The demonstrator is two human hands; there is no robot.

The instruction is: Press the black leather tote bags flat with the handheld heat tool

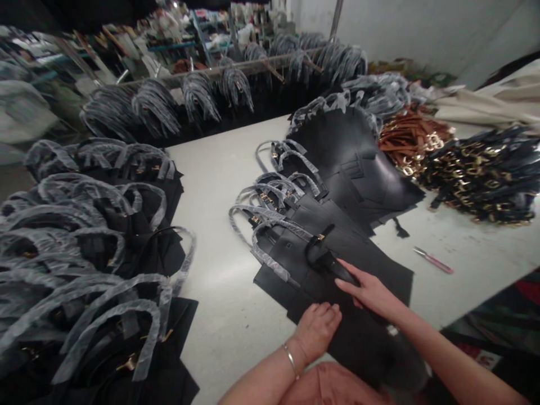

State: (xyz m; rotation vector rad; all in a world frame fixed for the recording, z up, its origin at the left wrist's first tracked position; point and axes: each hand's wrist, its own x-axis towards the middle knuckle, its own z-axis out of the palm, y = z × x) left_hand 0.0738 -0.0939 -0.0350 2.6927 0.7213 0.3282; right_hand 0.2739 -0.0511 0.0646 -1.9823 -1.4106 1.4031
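My right hand [365,289] is closed around a black leather strap [327,260], thumb on one side and fingers on the other. At the strap's far end a small gold buckle [321,237] shows. My left hand [319,329] lies on a black leather bag panel [291,247], its fingers together and slightly bent, pressing on the surface. A handle [270,261] wrapped in clear plastic loops out from this panel. Beneath and beyond it, more black panels [337,225] overlap, several with wrapped handles and gold fittings. My forearm partly hides the panel's near end.
Bag pieces with wrapped handles [97,225] fill the table's left side. A pink-handled tool [433,260] lies at the right. Beyond it are black straps with gold buckles [485,174] and brown straps [415,135]. A rack with hanging handles [198,93] stands behind the white table [219,270].
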